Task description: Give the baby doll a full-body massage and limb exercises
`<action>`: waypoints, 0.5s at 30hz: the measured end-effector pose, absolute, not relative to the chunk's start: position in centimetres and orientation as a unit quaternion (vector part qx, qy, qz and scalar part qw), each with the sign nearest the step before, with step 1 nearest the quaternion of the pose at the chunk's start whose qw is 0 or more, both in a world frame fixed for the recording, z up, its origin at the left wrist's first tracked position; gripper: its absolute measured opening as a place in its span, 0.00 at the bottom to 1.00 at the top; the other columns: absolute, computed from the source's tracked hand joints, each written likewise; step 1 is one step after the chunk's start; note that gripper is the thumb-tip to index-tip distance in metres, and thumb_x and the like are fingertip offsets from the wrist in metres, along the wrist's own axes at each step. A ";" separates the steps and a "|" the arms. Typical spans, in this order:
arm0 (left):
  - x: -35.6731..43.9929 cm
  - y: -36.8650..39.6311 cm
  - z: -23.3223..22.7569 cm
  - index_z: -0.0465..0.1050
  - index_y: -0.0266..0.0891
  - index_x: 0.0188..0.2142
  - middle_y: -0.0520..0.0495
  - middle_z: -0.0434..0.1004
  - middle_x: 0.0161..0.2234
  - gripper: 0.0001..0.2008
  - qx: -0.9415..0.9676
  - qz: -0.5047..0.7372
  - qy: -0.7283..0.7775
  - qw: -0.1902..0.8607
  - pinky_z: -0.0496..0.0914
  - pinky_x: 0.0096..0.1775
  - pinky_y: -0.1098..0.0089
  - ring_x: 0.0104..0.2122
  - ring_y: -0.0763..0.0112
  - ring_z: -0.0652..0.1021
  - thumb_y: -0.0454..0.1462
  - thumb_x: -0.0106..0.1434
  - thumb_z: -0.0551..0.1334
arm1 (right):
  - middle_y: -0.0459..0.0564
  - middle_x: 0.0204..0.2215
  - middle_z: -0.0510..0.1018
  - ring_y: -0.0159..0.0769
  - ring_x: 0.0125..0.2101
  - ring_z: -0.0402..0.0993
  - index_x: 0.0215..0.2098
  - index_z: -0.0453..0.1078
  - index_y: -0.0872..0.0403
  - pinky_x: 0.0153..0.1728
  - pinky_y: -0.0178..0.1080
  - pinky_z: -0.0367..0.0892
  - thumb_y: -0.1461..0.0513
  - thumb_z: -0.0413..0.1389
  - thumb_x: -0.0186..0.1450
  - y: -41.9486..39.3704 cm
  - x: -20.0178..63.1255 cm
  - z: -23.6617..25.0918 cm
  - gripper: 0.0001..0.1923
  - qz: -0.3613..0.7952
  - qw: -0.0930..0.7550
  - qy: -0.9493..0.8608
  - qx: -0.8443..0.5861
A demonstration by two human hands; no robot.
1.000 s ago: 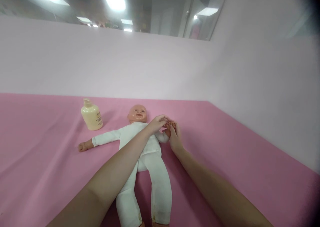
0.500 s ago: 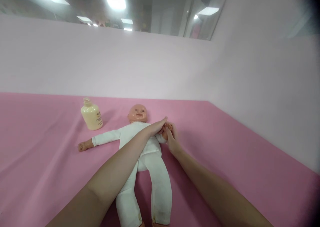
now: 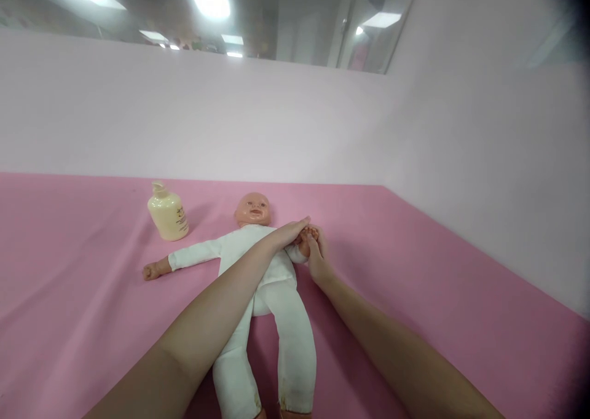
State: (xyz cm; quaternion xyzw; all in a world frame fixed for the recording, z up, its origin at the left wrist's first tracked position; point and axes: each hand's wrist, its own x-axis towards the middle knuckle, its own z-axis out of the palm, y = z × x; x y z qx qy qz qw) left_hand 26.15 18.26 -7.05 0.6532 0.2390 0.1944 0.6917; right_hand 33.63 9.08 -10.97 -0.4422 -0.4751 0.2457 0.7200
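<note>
1. Baby doll (image 3: 271, 284) in white suit, flat on back, mid pink mat (image 3: 437, 284), head toward far wall, legs toward camera.
2. Doll's hand (image 3: 305, 242) on camera-right side pinched btwn both hands; other doll arm stretched out left, lying free on mat.
3. Left hand (image 3: 291, 231) reaching across doll's chest, fingers laid flat over doll's hand, not curled.
4. Right hand (image 3: 317, 256) just beside, wrapped round doll's hand from below, thumb on top; closed on it.
5. Cream pump bottle (image 3: 168, 214) upright, near doll's head, to its left, apart from both hands.
6. Pale pink wall (image 3: 230, 118) behind mat & along right side.
</note>
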 end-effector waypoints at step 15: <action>26.3 18.7 -7.3 0.66 0.39 0.26 0.55 0.61 0.18 0.17 0.663 0.227 0.162 0.695 0.51 0.22 0.71 0.17 0.78 0.59 0.48 0.63 0.57 | 0.46 0.37 0.73 0.37 0.38 0.69 0.43 0.70 0.46 0.48 0.41 0.66 0.53 0.54 0.67 8.6 33.4 -10.3 0.09 0.228 0.701 -0.515 -0.437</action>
